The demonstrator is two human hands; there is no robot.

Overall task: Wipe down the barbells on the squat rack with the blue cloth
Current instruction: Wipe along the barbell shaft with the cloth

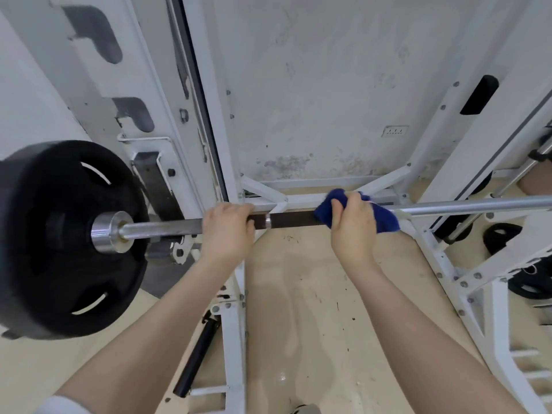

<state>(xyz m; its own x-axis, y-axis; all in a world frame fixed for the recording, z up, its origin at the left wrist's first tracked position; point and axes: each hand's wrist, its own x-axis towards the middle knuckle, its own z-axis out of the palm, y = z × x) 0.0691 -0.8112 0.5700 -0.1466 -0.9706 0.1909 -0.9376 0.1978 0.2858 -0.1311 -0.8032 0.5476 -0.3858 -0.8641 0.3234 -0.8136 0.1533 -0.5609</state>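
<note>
The barbell (292,220) runs level across the view, and everything here sits in relation to it. At its left end a black weight plate (59,237) rides on the sleeve, held by a shiny steel collar (109,232). Just right of that collar, the left hand (228,227) wraps over the bar from above, fingers curled round it in a firm grip. Further right along the bar, past a dark stretch of shaft with a thin silver ring, the right hand (352,225) clutches the blue cloth (385,219), which is bunched around the bar (its folds spill out on both sides of the fist). Beyond the cloth the bar is bright and silvery. Behind the bar stands the white squat rack (209,121), with a scuffed white wall at the back. Beneath the bar lies a tan floor (313,294).
</note>
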